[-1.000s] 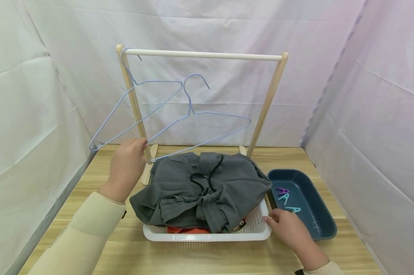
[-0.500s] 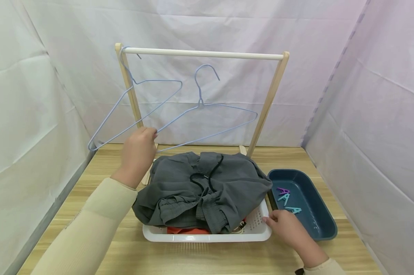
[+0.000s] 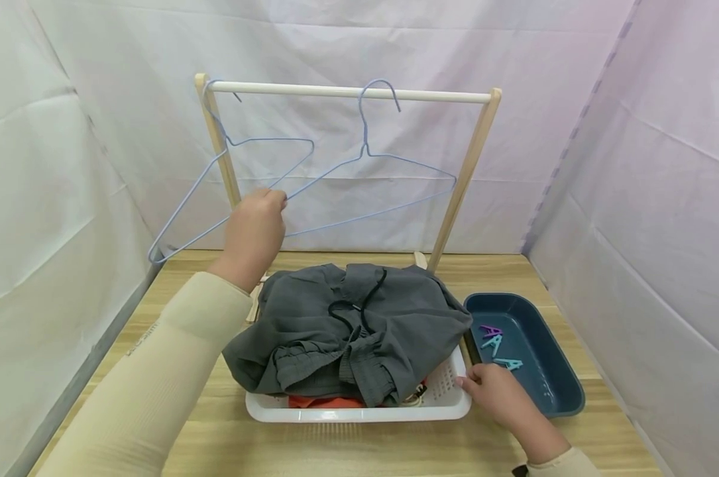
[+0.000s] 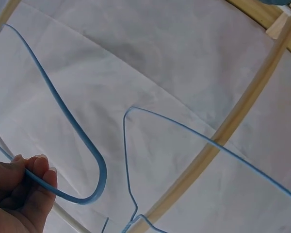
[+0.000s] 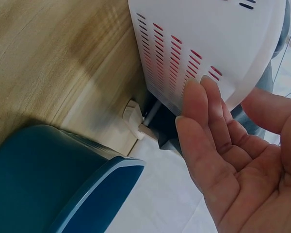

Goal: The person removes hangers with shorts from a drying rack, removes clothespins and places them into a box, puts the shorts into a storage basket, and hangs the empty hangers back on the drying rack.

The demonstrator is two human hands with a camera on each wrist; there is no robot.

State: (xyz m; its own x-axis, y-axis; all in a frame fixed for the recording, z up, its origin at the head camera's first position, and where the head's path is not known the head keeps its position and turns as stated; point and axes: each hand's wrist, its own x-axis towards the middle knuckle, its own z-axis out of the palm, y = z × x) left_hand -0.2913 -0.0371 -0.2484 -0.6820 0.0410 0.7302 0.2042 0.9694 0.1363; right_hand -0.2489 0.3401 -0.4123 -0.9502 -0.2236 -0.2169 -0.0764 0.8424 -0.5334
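Observation:
My left hand (image 3: 256, 225) pinches a light-blue wire clothes hanger (image 3: 365, 132) near its left end, and in the left wrist view thumb and fingers close round the wire (image 4: 72, 121). Its hook overlaps the rack's white bar (image 3: 442, 97); I cannot tell whether it touches. A second blue hanger (image 3: 270, 139) hangs at the bar's left end, partly behind my left hand. My right hand (image 3: 505, 397) holds the right front corner of a white perforated basket (image 3: 359, 415), fingers (image 5: 196, 104) outside the wall, thumb at the rim. Dark grey drawstring trousers or shorts (image 3: 419, 311) lie heaped in the basket.
Right of the basket stands a dark blue tray (image 3: 535, 338) with a purple clothes peg (image 3: 491, 330) and turquoise pegs (image 3: 508, 364). Wooden rack legs (image 3: 463, 185) rise behind the basket. Orange cloth (image 3: 326, 402) shows under the grey garment. White sheets (image 3: 645, 199) enclose the table.
My left hand has lifted the hanger up and to the right, bringing its hook from below the bar to bar height. The right hand stays at the basket.

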